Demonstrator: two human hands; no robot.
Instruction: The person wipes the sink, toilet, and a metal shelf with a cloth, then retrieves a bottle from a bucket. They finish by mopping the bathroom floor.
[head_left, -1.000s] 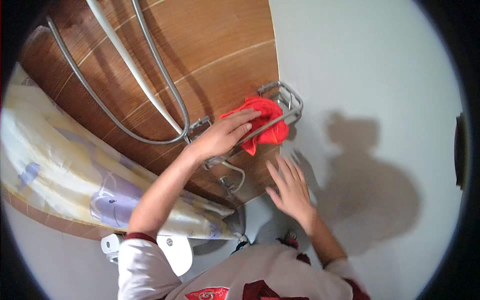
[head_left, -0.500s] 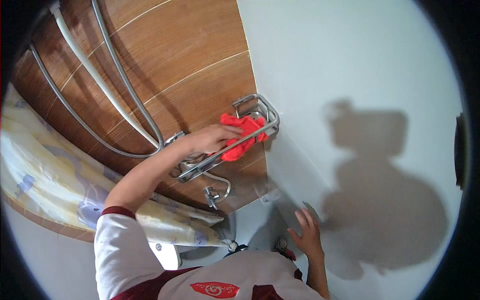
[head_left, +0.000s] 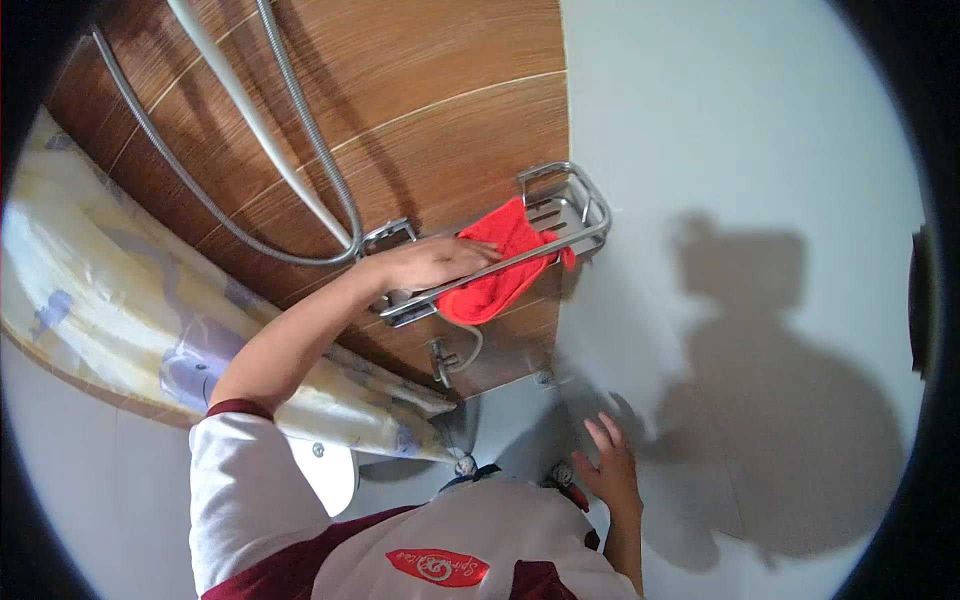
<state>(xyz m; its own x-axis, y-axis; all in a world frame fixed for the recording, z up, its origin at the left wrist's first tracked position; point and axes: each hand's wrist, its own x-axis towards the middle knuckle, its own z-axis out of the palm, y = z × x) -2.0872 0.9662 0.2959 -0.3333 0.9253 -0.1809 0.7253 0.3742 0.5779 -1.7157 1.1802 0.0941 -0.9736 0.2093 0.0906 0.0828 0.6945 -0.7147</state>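
A red cloth (head_left: 487, 300) is draped in a metal wall shelf (head_left: 572, 214), with part of it hanging out under the front rail. My left hand (head_left: 436, 264) reaches over the rail onto the cloth, its fingers pressing into it; the palm side is hidden. On the right, my right hand (head_left: 612, 474) is held low beside my body. Its fingers are spread and nothing is in them. The slotted floor of the shelf shows at its right end.
A shower hose (head_left: 318, 140) and a white pipe (head_left: 262, 125) run down the wood-look wall. A patterned curtain (head_left: 110, 290) hangs at left. Below the shelf is a small tap (head_left: 440, 362). A pale wall (head_left: 700, 130) bearing my shadow stands at right.
The view has shifted, so the shelf appears further right and higher. The red cloth, bunched before, is spread flatter along the shelf under my left hand. My right hand stays low and open.
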